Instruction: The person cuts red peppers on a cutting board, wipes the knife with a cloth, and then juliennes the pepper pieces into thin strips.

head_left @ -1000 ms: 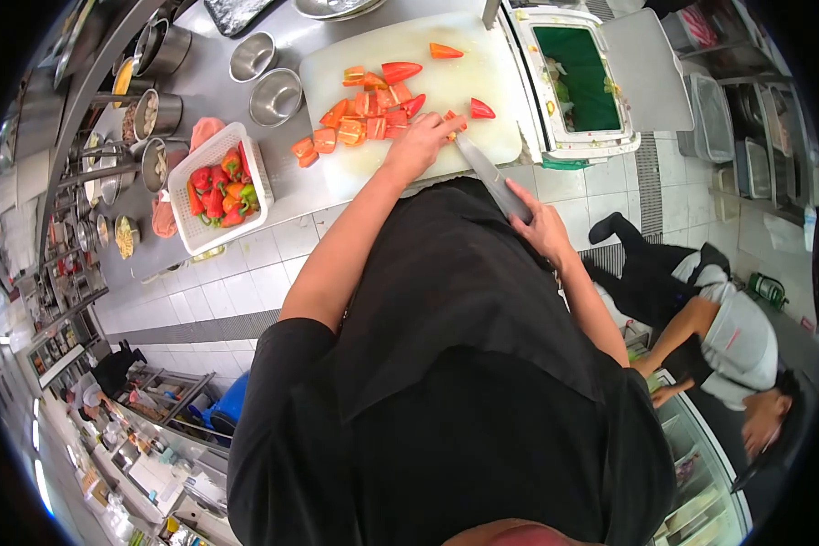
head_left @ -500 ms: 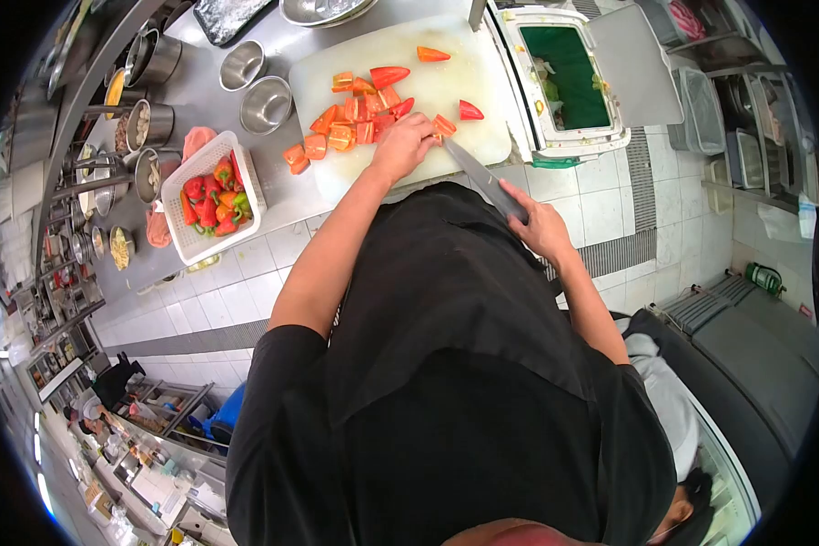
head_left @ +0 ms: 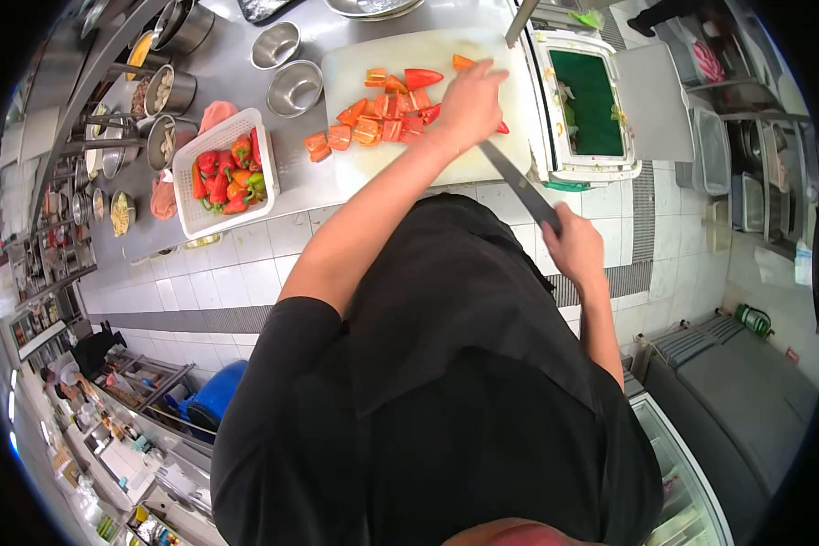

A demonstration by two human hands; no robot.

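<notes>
Pots (head_left: 159,86) of steel at far left, crowded along the back of the steel counter (head_left: 237,77). Next over, white plastic basket (head_left: 223,173) heaped with whole red, orange and green peppers, right at the counter's near edge; pink cloth (head_left: 214,114) tucked just behind it. Two small steel bowls (head_left: 296,86) a little further on, standing between the basket and the board.

Then the white cutting board (head_left: 373,159), with a loose spread of cut pepper pieces (head_left: 373,114) across its left and middle. A couple have strayed off its left edge onto the steel.

Left hand (head_left: 469,100) reaching well forward over the board's right part, palm down, fingers stretched loosely toward the far edge. Nothing seen clasped in it. Cut pieces just to its left and touching its heel, one orange piece (head_left: 462,62) at the fingertips, a red sliver (head_left: 501,127) peeking out on its right side. Forearm slanting across the board's near edge, hiding whatever lies beneath it.

Knife (head_left: 519,182) low and off to the right, tip near the board's near right corner just under the left wrist, blade angled back toward the body. Right hand (head_left: 573,241) wrapped tight round the handle, clear of the board, above the floor tiles and well apart from the pepper.

Rightmost, white bin (head_left: 555,146) with a green liner hard against the board's right edge, lid (head_left: 651,91) thrown open away from the board; clear storage boxes (head_left: 714,136) beyond.
</notes>
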